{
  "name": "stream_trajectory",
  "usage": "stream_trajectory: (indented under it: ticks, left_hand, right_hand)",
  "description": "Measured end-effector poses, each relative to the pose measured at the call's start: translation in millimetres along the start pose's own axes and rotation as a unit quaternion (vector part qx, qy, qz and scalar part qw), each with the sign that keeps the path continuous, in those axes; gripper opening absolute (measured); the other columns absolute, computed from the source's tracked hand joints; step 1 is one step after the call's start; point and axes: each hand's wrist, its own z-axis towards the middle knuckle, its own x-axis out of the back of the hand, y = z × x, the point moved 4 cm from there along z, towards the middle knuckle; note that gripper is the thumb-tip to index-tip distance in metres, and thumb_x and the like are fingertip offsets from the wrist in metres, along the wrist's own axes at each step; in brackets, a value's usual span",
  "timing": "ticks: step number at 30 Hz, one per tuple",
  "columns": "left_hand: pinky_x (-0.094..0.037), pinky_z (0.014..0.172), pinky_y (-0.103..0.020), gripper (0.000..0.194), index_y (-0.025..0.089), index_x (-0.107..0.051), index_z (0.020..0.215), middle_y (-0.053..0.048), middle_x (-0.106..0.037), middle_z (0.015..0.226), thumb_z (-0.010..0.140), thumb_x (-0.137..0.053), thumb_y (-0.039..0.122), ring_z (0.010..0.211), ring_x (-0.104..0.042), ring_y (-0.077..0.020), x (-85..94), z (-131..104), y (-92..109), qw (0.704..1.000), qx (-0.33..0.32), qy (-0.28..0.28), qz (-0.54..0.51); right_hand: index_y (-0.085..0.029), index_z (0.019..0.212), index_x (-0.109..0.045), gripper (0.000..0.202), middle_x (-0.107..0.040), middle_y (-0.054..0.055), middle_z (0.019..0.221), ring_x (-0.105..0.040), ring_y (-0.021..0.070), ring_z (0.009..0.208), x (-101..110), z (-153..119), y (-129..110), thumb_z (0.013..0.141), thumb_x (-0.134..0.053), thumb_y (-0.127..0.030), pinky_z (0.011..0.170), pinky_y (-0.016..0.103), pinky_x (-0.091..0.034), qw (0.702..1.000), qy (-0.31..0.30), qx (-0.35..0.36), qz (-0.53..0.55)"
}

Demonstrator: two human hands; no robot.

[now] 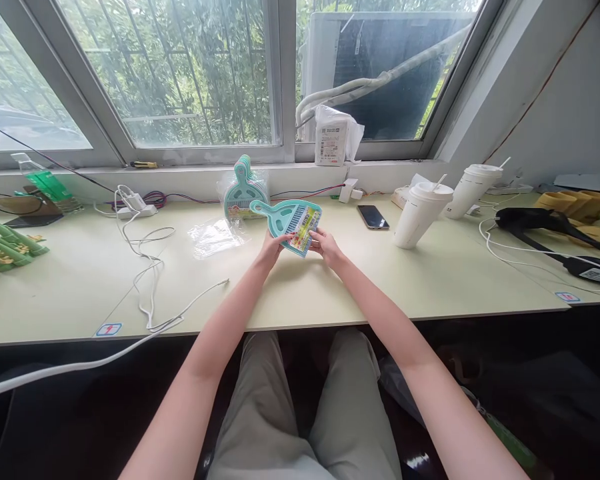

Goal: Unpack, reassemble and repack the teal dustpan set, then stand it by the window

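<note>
Between my two hands is a teal mini dustpan point(276, 219), held above the table with its handle pointing to the upper left. A printed label card point(304, 225) in yellow and green covers its wide end, beside a row of blue-grey bristles. My left hand point(275, 245) grips the lower left edge, fingers closed around it. My right hand point(324, 243) pinches the right edge at the card. Behind the dustpan stands a stack of similar dustpans point(243, 190) in clear plastic. A crumpled clear plastic bag point(214, 238) lies left of my hands.
White cables point(153, 287) trail over the left of the table point(380, 287). To the right are a phone point(373, 217) and two white cups with straws, the nearer cup point(420, 215) leaning. Green bundled strips point(10, 247) lie far left; a black strap point(545, 233) lies far right.
</note>
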Motion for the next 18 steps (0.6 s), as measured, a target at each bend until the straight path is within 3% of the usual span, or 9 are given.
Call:
stream_trajectory:
  ticks: [3, 7, 14, 18]
  left_hand:
    - [-0.049, 0.098, -0.047, 0.076, 0.02, -0.051, 0.13, -0.009, -0.07, 0.112, 0.059, -0.079, 0.016, 0.107, -0.066, -0.028, -6.3, -1.8, 0.3, 0.999, 0.0, -0.035, 0.016]
    - [-0.046, 0.103, -0.051, 0.07, 0.017, -0.055, 0.126, -0.012, -0.068, 0.118, 0.06, -0.078, 0.018, 0.114, -0.063, -0.0311, -8.5, -2.1, 1.2, 0.998, 0.009, -0.058, 0.024]
    - [-0.045, 0.105, -0.054, 0.071, 0.015, -0.056, 0.124, -0.014, -0.067, 0.122, 0.057, -0.079, 0.02, 0.12, -0.059, -0.0357, -9.2, -3.4, 9.7, 0.997, 0.003, -0.068, 0.031]
    - [-0.046, 0.104, -0.055, 0.078, 0.017, -0.054, 0.13, -0.013, -0.066, 0.123, 0.056, -0.08, 0.021, 0.121, -0.058, -0.0366, -15.4, -6.3, 10.9, 0.997, -0.015, -0.077, 0.024]
  right_hand:
    - [-0.019, 0.104, -0.062, 0.017, -0.075, 0.003, 0.094, -0.072, 0.0151, 0.071, 3.7, -0.3, -0.4, 0.088, -0.056, -0.017, 0.079, 0.034, -0.06, 0.999, 0.027, -0.006, 0.027]
    - [-0.019, 0.102, -0.061, 0.017, -0.074, 0.002, 0.093, -0.072, 0.0148, 0.068, 3.0, -1.0, -1.7, 0.086, -0.058, -0.015, 0.074, 0.034, -0.061, 0.998, 0.031, 0.008, 0.05]
    - [-0.02, 0.104, -0.06, 0.018, -0.074, 0.002, 0.098, -0.072, 0.0147, 0.069, 2.3, -0.1, -1.2, 0.086, -0.06, -0.024, 0.069, 0.031, -0.062, 0.997, 0.006, 0.03, 0.069]
    - [-0.02, 0.103, -0.059, 0.024, -0.075, 0.002, 0.095, -0.072, 0.0155, 0.07, 4.6, 0.0, 0.0, 0.081, -0.068, -0.023, 0.067, 0.03, -0.062, 0.997, 0.029, 0.038, 0.058]
